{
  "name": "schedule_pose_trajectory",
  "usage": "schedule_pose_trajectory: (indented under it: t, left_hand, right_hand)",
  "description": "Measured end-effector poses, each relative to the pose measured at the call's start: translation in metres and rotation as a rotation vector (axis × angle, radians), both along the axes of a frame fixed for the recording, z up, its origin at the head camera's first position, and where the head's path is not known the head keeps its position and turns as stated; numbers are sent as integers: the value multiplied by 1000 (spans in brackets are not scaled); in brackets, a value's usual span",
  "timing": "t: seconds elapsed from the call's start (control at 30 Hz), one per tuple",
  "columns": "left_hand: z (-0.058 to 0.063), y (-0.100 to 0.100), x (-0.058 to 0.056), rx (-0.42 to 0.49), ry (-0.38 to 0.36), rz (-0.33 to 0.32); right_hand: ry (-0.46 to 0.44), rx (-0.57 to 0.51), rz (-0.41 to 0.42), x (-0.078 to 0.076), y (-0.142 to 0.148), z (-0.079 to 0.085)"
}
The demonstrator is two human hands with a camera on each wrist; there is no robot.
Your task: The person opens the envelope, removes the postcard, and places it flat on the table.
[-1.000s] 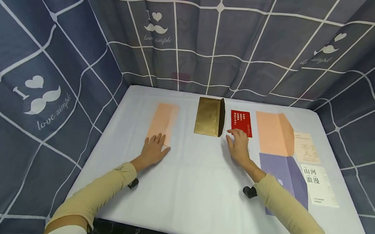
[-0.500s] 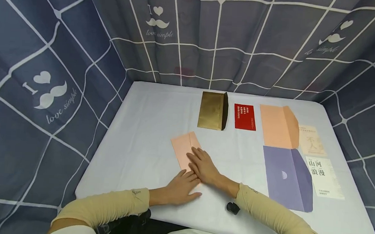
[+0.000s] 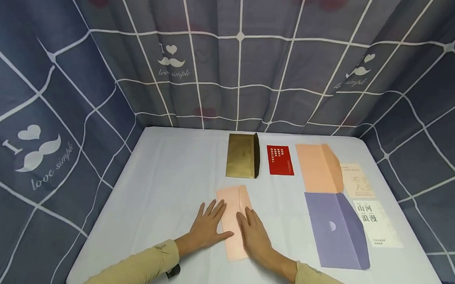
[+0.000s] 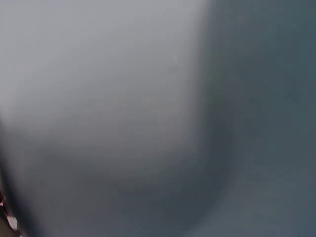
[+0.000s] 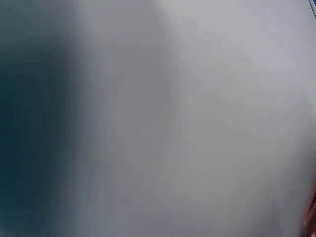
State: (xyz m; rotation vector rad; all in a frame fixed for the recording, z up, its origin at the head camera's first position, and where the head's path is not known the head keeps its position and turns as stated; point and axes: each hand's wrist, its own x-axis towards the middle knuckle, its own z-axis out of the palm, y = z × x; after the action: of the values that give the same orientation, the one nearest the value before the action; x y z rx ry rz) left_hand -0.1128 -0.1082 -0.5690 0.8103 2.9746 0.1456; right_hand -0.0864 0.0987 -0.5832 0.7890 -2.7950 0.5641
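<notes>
A pale pink envelope (image 3: 231, 201) lies lengthwise near the front middle of the table, a fold line running down its right part. Along its left edge my left hand (image 3: 207, 226) rests with fingers spread, the thumb reaching onto the paper. My right hand (image 3: 256, 238) lies on the envelope's right side, its fingers fairly straight and covering part of that edge. Both wrist views are too blurred to make out the hands' work.
Behind the hands lie a gold envelope (image 3: 242, 156) with a dark flap and a red card (image 3: 280, 160). To the right are an orange envelope (image 3: 314, 169), a purple envelope (image 3: 332, 231), a cream card (image 3: 357, 181) and a white card (image 3: 377, 223). Grid-patterned curtains (image 3: 214, 99) border the table (image 3: 165, 177).
The pink envelope has come from the far left to the front middle. My right hand has left the red card's side for the envelope; my hands, close together half a second ago, are now apart.
</notes>
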Motion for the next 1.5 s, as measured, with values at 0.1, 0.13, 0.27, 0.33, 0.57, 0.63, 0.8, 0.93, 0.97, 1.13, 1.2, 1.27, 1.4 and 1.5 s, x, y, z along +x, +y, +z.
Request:
schedule_pose_trajectory:
  t: [0.1, 0.13, 0.27, 0.33, 0.57, 0.63, 0.8, 0.93, 0.97, 1.13, 1.2, 1.27, 1.4, 1.5]
  left_hand:
    - [-2, 7, -4, 8, -8, -26]
    - [-2, 9, -6, 10, -11, -33]
    - [-2, 12, -10, -1, -36, -54]
    - [-2, 12, -11, -4, -55, -63]
    - [-4, 6, -15, 38, -28, -106]
    - [-4, 5, -15, 39, -35, -111]
    - [-2, 5, -16, 46, -65, -117]
    - [0, 8, -15, 42, -79, -107]
    - [1, 8, -15, 44, -83, -106]
    - [0, 11, -16, 47, -59, -120]
    - [0, 12, -18, 51, -35, -127]
    - [0, 14, -18, 57, -20, -136]
    - [-1, 14, -16, 57, -20, -153]
    - [-1, 14, -14, 51, -19, -155]
  right_hand:
    - [49, 142, -54, 1, 5, 2]
    - [46, 166, -62, 1, 7, 3]
    - [-21, 115, -77, 2, 13, 9]
    - [-32, 21, -92, 2, 19, 12]
    - [182, -28, -169, -5, 49, 11]
    - [216, 11, -178, -7, 54, 11]
    - [-38, -75, -249, -13, 51, 24]
    - [-554, -325, -345, -26, 44, 47]
    - [-660, -365, -366, -30, 44, 52]
    - [-954, -444, -396, -45, 46, 70]
    - [-1001, -462, -409, -50, 46, 74]
    - [-1026, -501, -432, -52, 44, 75]
    - [-1010, -601, -464, -48, 40, 69]
    - [-964, -663, -454, -43, 39, 62]
